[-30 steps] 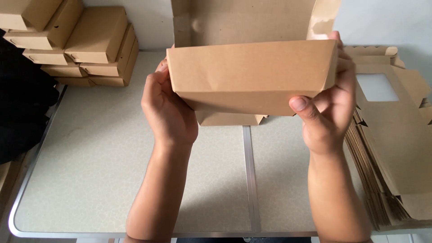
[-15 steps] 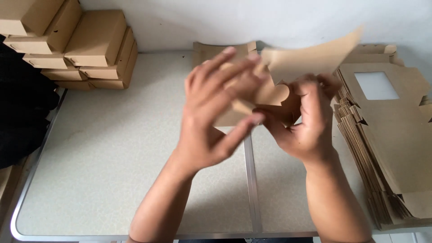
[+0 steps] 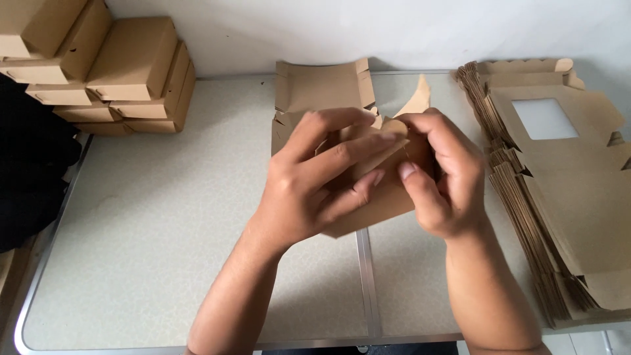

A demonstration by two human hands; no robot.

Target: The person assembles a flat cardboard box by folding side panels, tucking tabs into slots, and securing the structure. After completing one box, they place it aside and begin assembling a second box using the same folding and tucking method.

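box in hand: a brown kraft carton (image 3: 368, 197), half folded, held over the middle of the table, right above the metal seam (image 3: 365, 276) that runs toward the near edge
its flaps: one pointy flap (image 3: 415, 102) sticks up behind the fingers, and a wider panel (image 3: 323, 85) stands open at the back, tilted toward the wall
left hand: left hand (image 3: 315, 184) is laid over the front of the carton, fingers spread long across it and pressing the cardboard, thumb tucked under, so it's gripping the box rather than hanging loose
right hand: right hand (image 3: 440, 177) is curled tight on the carton's right end, fingers bent in and thumb pushing on the side, fingertips nearly meeting the left ones
flat stack: a thick pile of unfolded blanks (image 3: 559, 197) just to the right, top one has a clear window (image 3: 544, 118) cut in it
finished ones: closed brown boxes (image 3: 125, 72) stacked at the far left corner by the wall, well apart from the hands
table: pale speckled table (image 3: 144, 250) with a metal rim
far left: something dark and black (image 3: 33, 171) off the table's edge, can't tell what it is
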